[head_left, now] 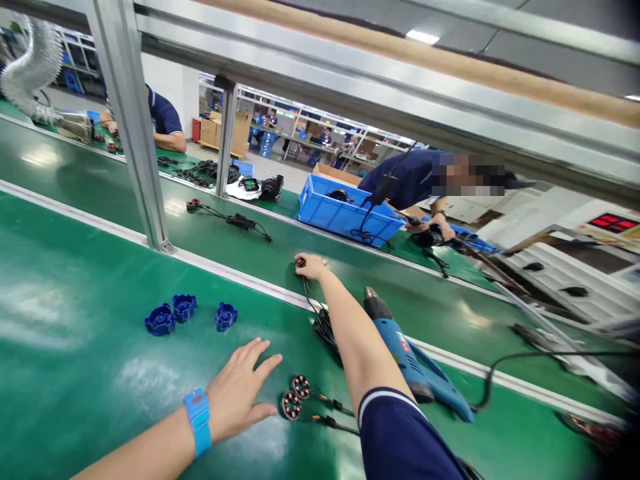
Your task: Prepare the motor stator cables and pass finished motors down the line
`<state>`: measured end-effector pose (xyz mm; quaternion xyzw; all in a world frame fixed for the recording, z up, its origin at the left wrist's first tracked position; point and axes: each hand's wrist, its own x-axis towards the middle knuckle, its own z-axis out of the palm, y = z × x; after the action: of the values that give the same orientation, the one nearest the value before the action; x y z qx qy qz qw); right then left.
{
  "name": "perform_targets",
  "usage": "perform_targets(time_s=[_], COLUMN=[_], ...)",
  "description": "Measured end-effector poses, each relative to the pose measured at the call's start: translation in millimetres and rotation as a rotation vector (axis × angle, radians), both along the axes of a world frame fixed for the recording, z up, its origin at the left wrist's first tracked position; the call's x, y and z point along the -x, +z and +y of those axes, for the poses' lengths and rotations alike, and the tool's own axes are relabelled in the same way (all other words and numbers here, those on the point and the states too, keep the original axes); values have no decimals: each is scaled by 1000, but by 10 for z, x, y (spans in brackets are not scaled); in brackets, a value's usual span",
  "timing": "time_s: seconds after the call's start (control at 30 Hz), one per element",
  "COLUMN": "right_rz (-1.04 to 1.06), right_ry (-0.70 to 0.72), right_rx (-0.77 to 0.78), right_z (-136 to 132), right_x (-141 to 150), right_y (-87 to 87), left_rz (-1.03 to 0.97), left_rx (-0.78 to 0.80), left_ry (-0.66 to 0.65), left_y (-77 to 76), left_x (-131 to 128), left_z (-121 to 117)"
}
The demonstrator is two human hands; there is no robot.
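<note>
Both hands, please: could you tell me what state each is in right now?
Left hand: open, holding nothing.
Right hand: closed, holding a small wired part.

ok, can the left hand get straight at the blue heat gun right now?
Probably not: the outstretched right forearm crosses between the left hand and the blue heat gun.

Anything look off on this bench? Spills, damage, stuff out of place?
One mild oddity: the blue heat gun lies across the pale rail, its nozzle sticking out over the green strip beyond. It could get in the way there. Can't tell if it's hot. No spill or damage visible.
</note>
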<state>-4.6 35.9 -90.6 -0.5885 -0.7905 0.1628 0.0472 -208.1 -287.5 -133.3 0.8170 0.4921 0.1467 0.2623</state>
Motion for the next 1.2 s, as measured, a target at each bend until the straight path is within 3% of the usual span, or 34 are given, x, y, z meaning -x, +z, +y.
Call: perform_targets(time_s=[0.13, 0.4, 0.47, 0.5, 0.57, 0.63, 0.73, 0.8, 0.97, 1.1, 1.2], right_rz=[46, 229, 232, 226, 210, 186, 133, 89, 4, -37, -22], right_ry=[121, 685, 833, 836, 678, 397, 87, -42, -169, -219, -218], right_rx=[38, 130, 233, 268, 246, 111, -61, -115, -158, -176, -169], right_z=[-177, -1211, -1253, -1197, -944, -572, -9, 274, 630, 690, 678], right_x=[159, 937, 983, 978, 937, 884, 823, 804, 791, 753, 699], right_y=[33, 59, 122, 156, 201, 185, 43, -87, -334, -429, -440], left_rz=[47, -2, -24, -32, -40, -34, -4, 20, 9, -77, -51], left_rx=[29, -6, -29, -39, -51, -47, -13, 17, 7, -64, -45], left_ry=[-8, 37, 39, 39, 46, 51, 47, 35, 23, 54, 50], left_y=[79, 17, -23, -37, -48, -32, 21, 48, -45, -163, -127], left_x=[-32, -58, -59, -60, -66, -76, -93, -103, -114, -116, -111], left_z=[0, -16, -19, -20, -21, -19, -1, 17, 25, -12, -11])
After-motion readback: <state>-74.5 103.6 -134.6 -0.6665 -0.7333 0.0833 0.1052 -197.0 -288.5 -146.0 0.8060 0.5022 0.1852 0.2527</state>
